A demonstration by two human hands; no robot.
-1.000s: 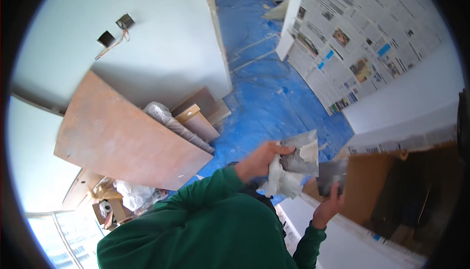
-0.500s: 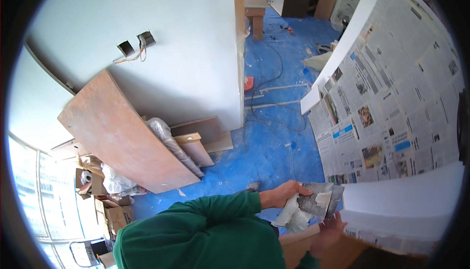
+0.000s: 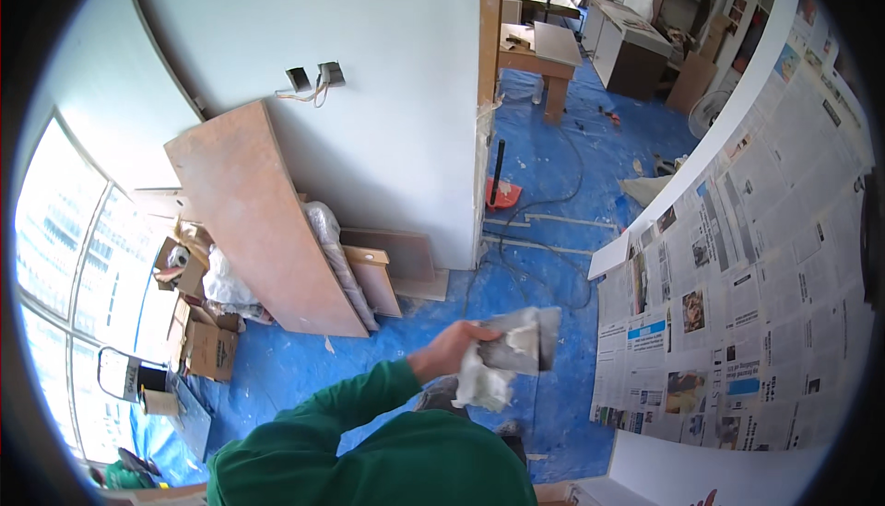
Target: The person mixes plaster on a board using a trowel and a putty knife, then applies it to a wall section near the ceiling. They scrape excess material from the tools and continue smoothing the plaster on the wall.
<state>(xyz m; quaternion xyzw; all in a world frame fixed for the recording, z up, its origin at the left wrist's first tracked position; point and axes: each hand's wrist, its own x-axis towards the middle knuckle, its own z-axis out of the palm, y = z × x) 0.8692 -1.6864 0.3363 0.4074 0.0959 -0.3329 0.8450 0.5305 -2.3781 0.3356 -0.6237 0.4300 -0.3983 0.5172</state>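
Observation:
My left hand (image 3: 447, 349) is closed round wide metal putty knives, whose flat grey blades (image 3: 549, 333) overlap and carry smears of white putty (image 3: 523, 338). Below the blades hangs a crumpled white mass (image 3: 484, 384), either putty or a rag; I cannot tell which. The green-sleeved left arm reaches forward over the blue floor sheeting. At the bottom right edge, only reddish tips of what seems my right hand (image 3: 708, 499) show against a white surface, so its fingers are mostly hidden.
Newspaper sheets (image 3: 710, 322) cover the right-hand panel. A large brown board (image 3: 267, 229) leans against the pale wall at left, with smaller boards beside it. A dark cable (image 3: 579, 160) and a red dustpan (image 3: 503, 194) lie by the doorway. Cardboard boxes (image 3: 210, 349) stand near the window.
My left hand has carried the putty knives left and away from my right hand, which has dropped to the lower right edge. The view has shifted, showing more of the far room.

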